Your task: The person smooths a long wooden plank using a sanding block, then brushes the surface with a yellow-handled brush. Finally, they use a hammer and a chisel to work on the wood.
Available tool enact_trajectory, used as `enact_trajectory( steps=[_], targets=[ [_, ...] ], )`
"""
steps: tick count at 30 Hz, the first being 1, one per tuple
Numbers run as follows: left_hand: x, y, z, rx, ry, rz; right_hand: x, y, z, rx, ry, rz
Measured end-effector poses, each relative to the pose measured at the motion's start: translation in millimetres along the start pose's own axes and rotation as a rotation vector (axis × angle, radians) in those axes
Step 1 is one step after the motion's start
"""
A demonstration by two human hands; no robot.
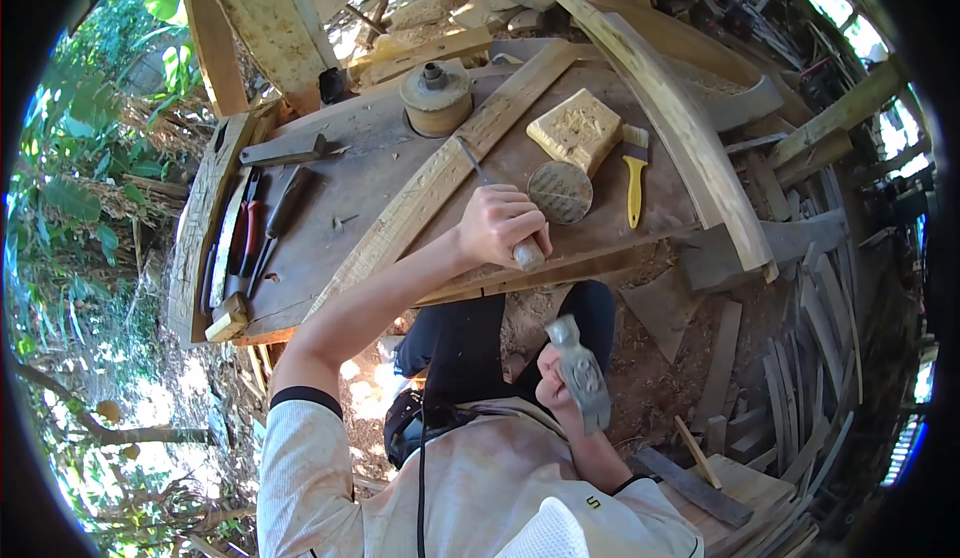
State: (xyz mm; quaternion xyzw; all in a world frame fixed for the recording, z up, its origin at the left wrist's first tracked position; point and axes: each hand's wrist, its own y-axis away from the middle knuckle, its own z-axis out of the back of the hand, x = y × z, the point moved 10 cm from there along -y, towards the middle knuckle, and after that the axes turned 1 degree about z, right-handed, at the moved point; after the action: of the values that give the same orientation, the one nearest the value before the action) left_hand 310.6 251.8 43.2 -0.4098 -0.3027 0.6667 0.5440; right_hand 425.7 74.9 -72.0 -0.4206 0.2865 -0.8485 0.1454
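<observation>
My left hand [505, 226] is wrapped around the handle of a chisel [528, 253]. Its thin metal blade slants up and away to the left, with the tip over a long wooden plank [445, 173] lying diagonally across the workbench [350, 158]. Closer to my body, my right hand [553, 378] grips a hammer [583, 383] with a worn grey head, held up off the bench above my lap. Just right of my left hand is a round, tin-like disc [560, 193], against a pale carved wood block [577, 126]. A yellow-handled paintbrush [635, 173] lies beside them.
Red-handled pliers [250, 233], a dark-handled tool [287, 206] and a small wooden bar [283, 150] lie at the left end. A round wooden container [437, 100] stands at the back. A long curved beam [680, 123] borders the right; scrap wood [790, 398] is piled beyond.
</observation>
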Motion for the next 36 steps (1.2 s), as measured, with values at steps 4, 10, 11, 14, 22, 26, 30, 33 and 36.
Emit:
enact_trajectory(
  steps=[4,10,11,14,22,26,30,33,36],
  targets=[
    [-0.9,2.2,-0.1,0.002,0.028,0.004,-20.3,4.3,-10.9,0.046,-0.272,-0.286],
    [1.2,-4.1,4.1,-0.043,-0.003,-0.006,-39.3,21.0,-13.9,0.026,-0.042,-0.158],
    [1.4,-3.5,4.1,-0.041,-0.012,-0.005,-39.0,22.4,-13.4,-0.010,-0.101,-0.178],
    [1.4,-4.6,2.0,-0.041,0.005,-0.009,-54.6,36.5,-28.8,0.079,-0.252,-0.365],
    [14.0,-1.5,-4.6,0.025,-0.029,0.006,-18.7,-9.6,-6.0,0.050,-0.036,-0.121],
    [8.4,3.8,-7.6,0.064,-0.063,0.004,-22.7,-9.9,-12.4,0.038,-0.243,-0.378],
    [4.3,-11.1,-4.8,-0.037,-0.028,-0.022,-35.5,14.3,-12.6,0.018,-0.139,-0.188],
    [4.1,-4.5,-5.1,-0.017,-0.026,-0.014,-43.7,15.4,-16.5,0.074,-0.262,-0.349],
    [4.5,-10.1,-3.9,-0.045,-0.016,-0.024,-32.4,-3.0,-12.3,0.060,-0.247,-0.298]
  ],
)
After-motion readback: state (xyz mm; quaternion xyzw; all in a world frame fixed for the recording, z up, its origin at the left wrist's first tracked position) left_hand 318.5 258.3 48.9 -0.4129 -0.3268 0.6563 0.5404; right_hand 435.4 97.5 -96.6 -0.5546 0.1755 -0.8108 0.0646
